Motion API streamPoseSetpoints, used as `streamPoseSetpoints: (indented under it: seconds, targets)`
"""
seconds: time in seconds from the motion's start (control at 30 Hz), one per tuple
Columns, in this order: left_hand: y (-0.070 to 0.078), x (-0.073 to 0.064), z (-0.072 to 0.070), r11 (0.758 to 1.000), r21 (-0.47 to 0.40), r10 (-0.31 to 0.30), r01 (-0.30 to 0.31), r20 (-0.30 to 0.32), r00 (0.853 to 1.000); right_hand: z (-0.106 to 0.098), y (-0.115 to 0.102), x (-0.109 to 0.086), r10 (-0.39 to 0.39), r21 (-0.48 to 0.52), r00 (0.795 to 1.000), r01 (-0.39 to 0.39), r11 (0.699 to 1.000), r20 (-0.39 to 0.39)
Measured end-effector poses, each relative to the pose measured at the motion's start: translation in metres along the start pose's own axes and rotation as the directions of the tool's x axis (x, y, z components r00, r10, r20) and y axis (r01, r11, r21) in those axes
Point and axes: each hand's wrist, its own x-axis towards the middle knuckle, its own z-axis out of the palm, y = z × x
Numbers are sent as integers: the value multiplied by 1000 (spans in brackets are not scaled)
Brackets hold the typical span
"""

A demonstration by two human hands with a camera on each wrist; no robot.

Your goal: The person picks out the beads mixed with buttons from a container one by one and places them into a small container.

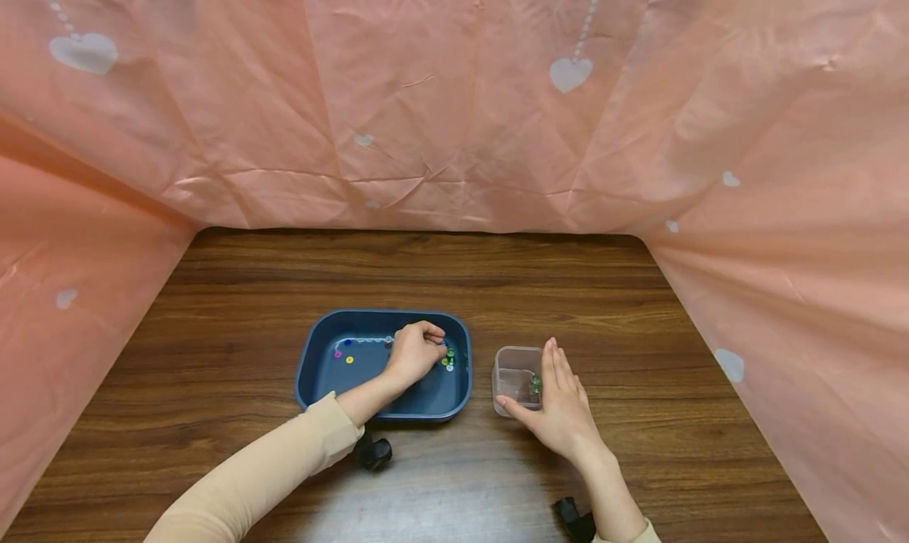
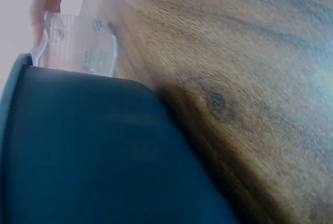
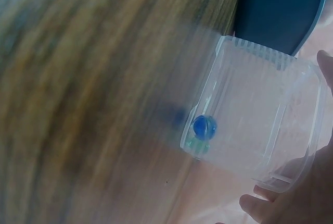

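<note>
My left hand (image 1: 415, 353) reaches into a blue tub (image 1: 383, 411), its fingers bent down by green marbles (image 1: 450, 354) and small coloured beads at the right end. Whether its fingertips pinch one of these I cannot tell. To the right stands a clear square plastic container (image 1: 517, 350), spanned by my right hand (image 1: 568, 409) with the thumb at its near side and straight fingers along its right side. Inside the container, a blue marble (image 3: 205, 127) and a greenish one (image 3: 197, 145) show in the right wrist view. The tub's outer wall (image 2: 104, 146) hides the left hand in the left wrist view.
A yellow bead (image 1: 349, 360) and a magenta bead (image 1: 338, 354) lie in the tub's left part. Both vessels stand on a brown wood-grain table (image 1: 426, 275). A pink curtain (image 1: 440, 117) with white hearts encloses the back and sides.
</note>
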Motion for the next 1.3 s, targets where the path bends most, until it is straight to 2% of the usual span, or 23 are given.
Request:
streamPoseSetpoints:
  seconds: [0.43,0.83,1.3]
  targets:
    - [11,-6,-5,997,-81,4,-3,9,1000,0,0,0,7,5,1000,-7,1000,10]
    - [22,-13,-7,994,-98,37,-39,-17,999,-1,-1,0,2,4,1000,-2,1000,8]
    - [41,-21,-10,986,-162,43,-41,14,999,-1,-1,0,-11,-3,1000,10,1000,-12]
